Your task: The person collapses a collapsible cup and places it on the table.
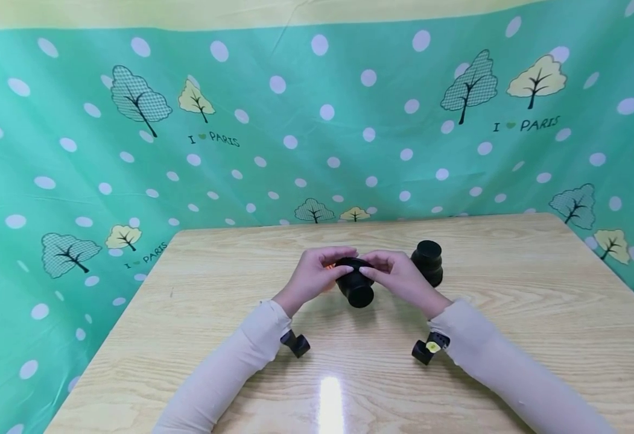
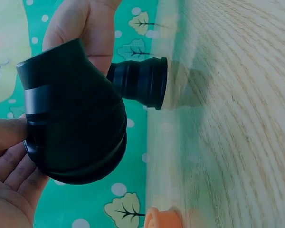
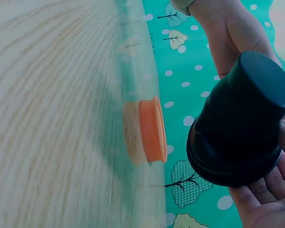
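1. Pinching the tilted black piece (image 1: 359,289) between them: left hand (image 1: 317,268) and right hand (image 1: 395,271).
2. Beside the right hand stands a second black piece (image 1: 429,264).
3. Near the left hand: an orange piece (image 3: 152,130).

A curtained-off indoor spot, which kind of room cannot be told: a green cloth (image 1: 344,144) printed with trees (image 1: 539,78) hangs round a wood-grain tabletop (image 1: 186,301) showing a bright reflection (image 1: 330,404).

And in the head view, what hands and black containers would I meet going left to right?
Left hand → held black container → right hand → standing black container.
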A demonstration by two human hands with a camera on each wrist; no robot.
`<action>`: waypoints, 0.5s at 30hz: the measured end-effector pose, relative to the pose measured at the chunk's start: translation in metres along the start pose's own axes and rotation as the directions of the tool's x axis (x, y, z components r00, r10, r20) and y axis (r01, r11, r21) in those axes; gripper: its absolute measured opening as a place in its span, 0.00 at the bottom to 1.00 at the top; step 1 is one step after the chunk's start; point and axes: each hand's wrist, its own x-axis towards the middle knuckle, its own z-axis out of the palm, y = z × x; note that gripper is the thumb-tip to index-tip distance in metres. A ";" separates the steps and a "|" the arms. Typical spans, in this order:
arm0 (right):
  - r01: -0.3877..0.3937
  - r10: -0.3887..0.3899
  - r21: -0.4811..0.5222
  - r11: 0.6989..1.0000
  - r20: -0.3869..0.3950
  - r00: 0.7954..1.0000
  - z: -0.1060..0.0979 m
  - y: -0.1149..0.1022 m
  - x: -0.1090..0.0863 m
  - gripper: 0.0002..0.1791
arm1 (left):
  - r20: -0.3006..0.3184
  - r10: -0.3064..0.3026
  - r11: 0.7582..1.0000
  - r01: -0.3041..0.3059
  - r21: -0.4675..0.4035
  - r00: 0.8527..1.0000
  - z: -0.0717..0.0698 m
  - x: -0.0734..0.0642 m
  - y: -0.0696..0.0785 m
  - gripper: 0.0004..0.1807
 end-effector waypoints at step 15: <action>0.002 0.047 0.388 0.922 -0.116 0.992 -0.002 0.001 -0.001 0.12 | -0.055 -0.033 0.977 0.021 -0.212 0.998 -0.007 0.000 0.002 0.19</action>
